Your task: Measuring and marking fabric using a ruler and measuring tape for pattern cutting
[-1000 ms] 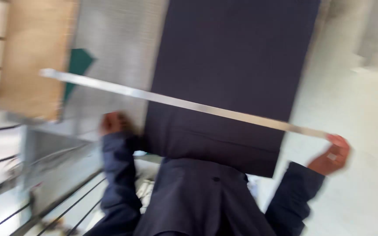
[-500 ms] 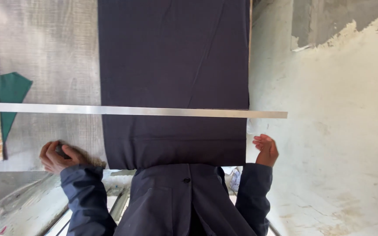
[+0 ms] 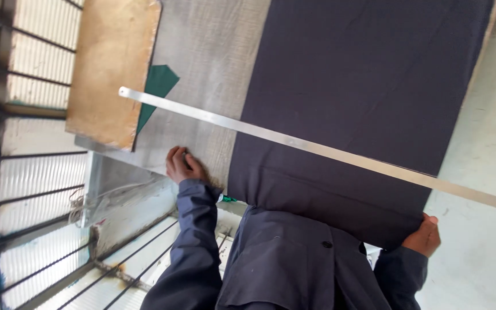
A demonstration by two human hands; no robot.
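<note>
Place: tailoring workshop
Bench: grey wooden table [image 3: 202, 51], centre
Evidence: dark cloth [image 3: 363, 86] spread flat, long metal ruler [image 3: 311, 148] across it
Surroundings: barred window [image 3: 24, 172] at 9 o'clock, plastered wall [image 3: 489, 172] at 3 o'clock

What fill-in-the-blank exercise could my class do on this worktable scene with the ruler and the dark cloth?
1. The long metal ruler lies across the dark ____.
2. The left hand rests on the grey ____ top.
3. The right hand grips the cloth's near ____.
4. A green piece pokes out from under the ____ board.

Missing words: cloth; table; corner; brown
</note>
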